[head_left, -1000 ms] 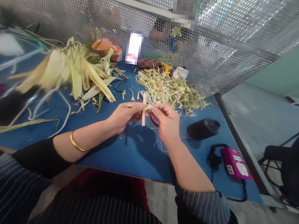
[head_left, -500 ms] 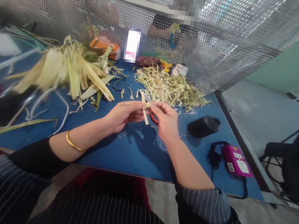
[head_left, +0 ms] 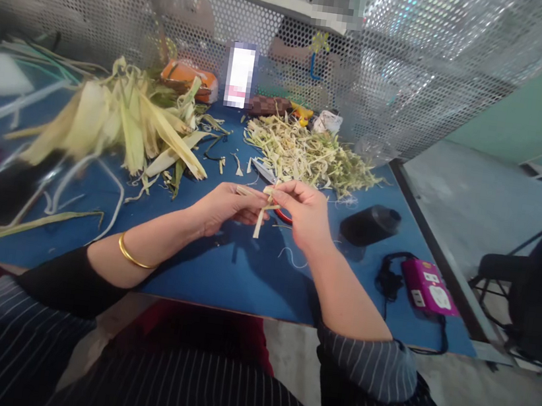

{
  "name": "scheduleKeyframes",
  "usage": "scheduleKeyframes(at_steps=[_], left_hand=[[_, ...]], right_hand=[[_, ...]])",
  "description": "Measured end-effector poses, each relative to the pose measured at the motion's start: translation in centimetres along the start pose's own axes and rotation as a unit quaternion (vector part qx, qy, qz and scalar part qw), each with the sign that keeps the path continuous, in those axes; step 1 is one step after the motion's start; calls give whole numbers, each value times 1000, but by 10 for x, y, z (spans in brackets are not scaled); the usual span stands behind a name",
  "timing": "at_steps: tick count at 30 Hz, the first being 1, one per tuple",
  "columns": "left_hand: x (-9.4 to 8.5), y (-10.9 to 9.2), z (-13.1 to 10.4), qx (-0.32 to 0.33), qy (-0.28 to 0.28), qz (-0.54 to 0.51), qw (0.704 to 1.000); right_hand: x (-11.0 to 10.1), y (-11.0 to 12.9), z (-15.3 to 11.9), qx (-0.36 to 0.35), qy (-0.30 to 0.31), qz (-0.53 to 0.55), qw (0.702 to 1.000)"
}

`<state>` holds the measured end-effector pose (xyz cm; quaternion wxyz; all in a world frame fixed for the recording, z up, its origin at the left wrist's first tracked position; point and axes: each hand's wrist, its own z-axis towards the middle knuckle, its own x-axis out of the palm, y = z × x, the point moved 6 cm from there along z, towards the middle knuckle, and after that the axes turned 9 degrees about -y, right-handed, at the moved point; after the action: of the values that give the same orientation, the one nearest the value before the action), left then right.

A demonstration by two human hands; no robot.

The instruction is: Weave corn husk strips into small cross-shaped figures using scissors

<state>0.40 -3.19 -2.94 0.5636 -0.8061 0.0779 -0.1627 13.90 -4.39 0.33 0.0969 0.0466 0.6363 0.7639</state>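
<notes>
Over the middle of the blue table, my left hand (head_left: 223, 210) and my right hand (head_left: 307, 214) meet at their fingertips. Both pinch a pale corn husk strip (head_left: 258, 224), folded or crossed between them, with one end hanging down. Another bit of husk shows along my left fingers. Just behind the hands lies a pair of scissors (head_left: 264, 171), its red handle partly hidden by my right hand. A heap of shredded husk pieces (head_left: 302, 150) lies beyond them. To the left is a pile of whole corn husks (head_left: 122, 117).
A black thread cone (head_left: 370, 226) and a magenta box with a black cord (head_left: 430, 287) stand on the right of the blue table (head_left: 240, 285). A lit phone (head_left: 240, 76) and an orange packet (head_left: 190, 79) are at the back, before a perforated metal screen (head_left: 254, 24). White tubing curves at left.
The husk strip has turned in my fingers: its upper end no longer sticks up, and its tail hangs straighter down. More of the scissors' blades shows. The view has shifted slightly.
</notes>
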Motion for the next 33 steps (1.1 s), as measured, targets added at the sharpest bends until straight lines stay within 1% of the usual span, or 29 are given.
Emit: scheduleKeyframes(at_steps=[2,5,6,7,8,9,12,13,15,18,21,26,33], left_hand=[[-3,-1,2,11,-13,-16,1000],[-13,-7,6,39,-57,-63,996],[-16,-9,7,51,-71,-76,993],[-19,-12,8,64,-84,-84,991],[-21,-14,9,78,-96,-87,989],[-23,-16,9,90,-106,-87,986],[-25,-19,8,114,-121,-67,984],[-24,-19,7,116,-121,-58,984],[-22,-19,6,116,-118,-42,985],[-20,-18,5,111,-120,-30,986],[-19,-17,6,113,-112,-28,987],[-18,-16,4,127,-111,-41,985],[-17,-8,5,91,-106,-113,984]], right_hand=[[-3,2,1,-21,-16,-9,1000],[-15,12,2,-68,-62,-17,996],[-18,15,1,-69,-70,-18,995],[-19,16,0,-54,-64,-20,996],[-17,15,-2,-25,-41,-25,999],[-13,12,-5,13,-6,-29,999],[7,0,-17,115,113,-24,987],[13,-2,-20,131,139,-16,981],[21,-5,-23,133,160,-6,978],[24,-6,-21,105,145,-1,984],[24,-5,-21,91,149,7,985],[24,-3,-25,103,138,18,985],[31,-4,-30,123,139,44,982]])
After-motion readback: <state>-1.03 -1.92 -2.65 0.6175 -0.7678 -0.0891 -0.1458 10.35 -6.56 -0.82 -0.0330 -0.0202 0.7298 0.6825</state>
